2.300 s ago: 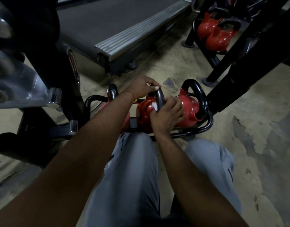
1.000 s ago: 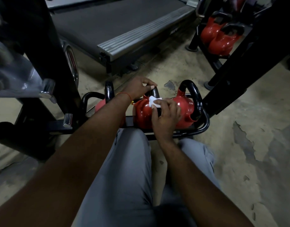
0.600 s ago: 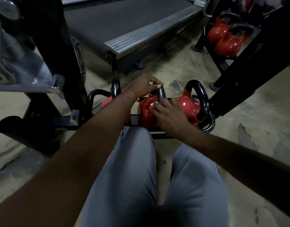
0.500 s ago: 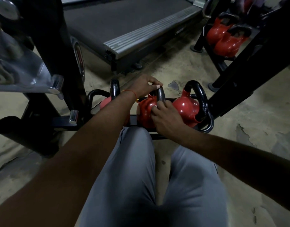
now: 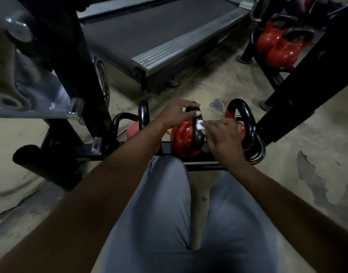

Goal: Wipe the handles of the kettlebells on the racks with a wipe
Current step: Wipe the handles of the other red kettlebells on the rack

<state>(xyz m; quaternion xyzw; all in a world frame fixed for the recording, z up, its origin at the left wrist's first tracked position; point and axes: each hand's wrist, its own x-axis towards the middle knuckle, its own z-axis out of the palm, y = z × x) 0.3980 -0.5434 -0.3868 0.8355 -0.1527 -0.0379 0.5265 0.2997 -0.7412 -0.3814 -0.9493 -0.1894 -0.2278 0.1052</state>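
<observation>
Mid-frame on the low rack (image 5: pixel 256 154), the left hand (image 5: pixel 179 113) grips the top of the upright handle (image 5: pixel 197 140) of the middle kettlebell (image 5: pixel 181 139), and the right hand (image 5: pixel 222 138), just right of it, pinches the wipe (image 5: pixel 199 125) against its upper side, most of the bar running down below.

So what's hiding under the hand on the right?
A white wipe peeks out from under the right hand, pressed on the middle kettlebell's black handle. The hand covers most of the wipe and part of the red kettlebell behind it.
</observation>
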